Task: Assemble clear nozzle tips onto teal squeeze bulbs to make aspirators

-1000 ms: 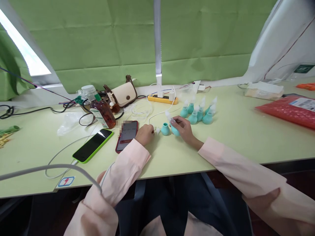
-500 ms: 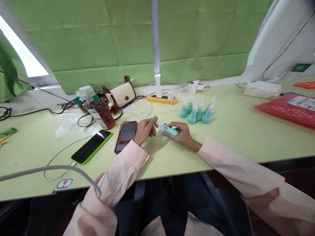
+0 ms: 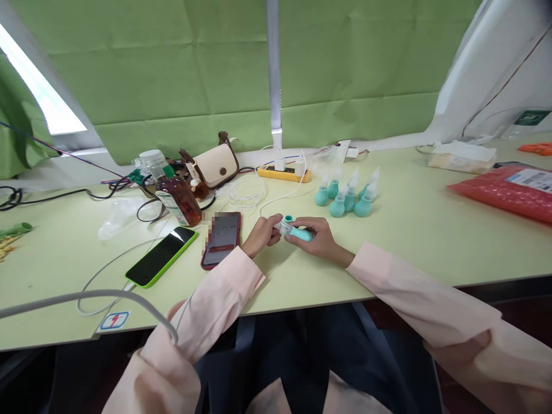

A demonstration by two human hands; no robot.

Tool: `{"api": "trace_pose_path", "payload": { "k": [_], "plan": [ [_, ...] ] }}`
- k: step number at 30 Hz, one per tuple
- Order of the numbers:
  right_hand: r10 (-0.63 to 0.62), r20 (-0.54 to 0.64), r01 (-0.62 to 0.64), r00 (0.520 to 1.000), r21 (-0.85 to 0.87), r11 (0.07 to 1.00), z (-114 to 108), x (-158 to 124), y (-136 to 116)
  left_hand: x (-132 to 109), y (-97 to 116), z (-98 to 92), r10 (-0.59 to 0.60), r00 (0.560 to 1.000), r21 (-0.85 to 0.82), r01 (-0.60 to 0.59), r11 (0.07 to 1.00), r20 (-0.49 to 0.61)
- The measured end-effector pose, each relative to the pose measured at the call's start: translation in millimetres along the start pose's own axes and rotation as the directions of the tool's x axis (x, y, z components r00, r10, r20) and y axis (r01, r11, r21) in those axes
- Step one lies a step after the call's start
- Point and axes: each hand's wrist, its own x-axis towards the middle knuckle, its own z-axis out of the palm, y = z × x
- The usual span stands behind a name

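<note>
My right hand (image 3: 317, 237) is closed around the teal bulb of a nasal aspirator (image 3: 302, 233), which lies tilted sideways with its clear end to the left. My left hand (image 3: 264, 233) pinches the whitish nozzle (image 3: 278, 225) at that clear end; its fingers hide part of it. Just behind the held aspirator, a teal round piece with an open top (image 3: 288, 219) shows, partly covered by what I hold. Several teal nasal aspirators with clear pointed tips (image 3: 338, 206) stand upright in a group beyond my right hand.
A phone with a red case (image 3: 222, 240) and a green-cased phone (image 3: 161, 257) lie left of my hands. Behind them are an amber bottle (image 3: 177, 198), a cream bag (image 3: 218, 165) and a yellow power strip (image 3: 282, 174) with white cables. A red package (image 3: 504, 190) lies at right.
My left fingers have closed in on the nozzle, and the nozzle sits lower and closer to the right hand. The teal open-topped piece behind shows more clearly.
</note>
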Motion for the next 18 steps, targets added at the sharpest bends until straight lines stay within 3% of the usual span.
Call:
{"api": "trace_pose_path", "payload": {
  "k": [5, 9, 12, 18],
  "plan": [
    [-0.003, -0.024, 0.003, 1.0, -0.011, 1.0, -0.3, -0.8, 1.9, 2.8, 2.0, -6.2, -0.012, 0.999, 0.053, 0.014, 0.998, -0.039],
    [0.019, -0.113, -0.022, 0.993, -0.029, 0.999, -2.7, 1.1, 2.8, -0.3, 6.4, -11.0, 0.065, 0.991, 0.274, -0.03, 0.961, -0.12],
    [0.02, -0.145, -0.026, 0.989, -0.036, 0.999, -4.5, 2.9, 3.6, -2.3, 0.6, -11.9, 0.113, 0.985, 0.49, -0.037, 0.871, -0.126],
    [0.003, -0.132, -0.009, 0.991, -0.043, 0.999, -4.9, 2.5, 5.3, 0.2, -19.3, -13.7, 0.067, 0.996, 0.757, 0.001, 0.653, -0.06]
  ]
}}
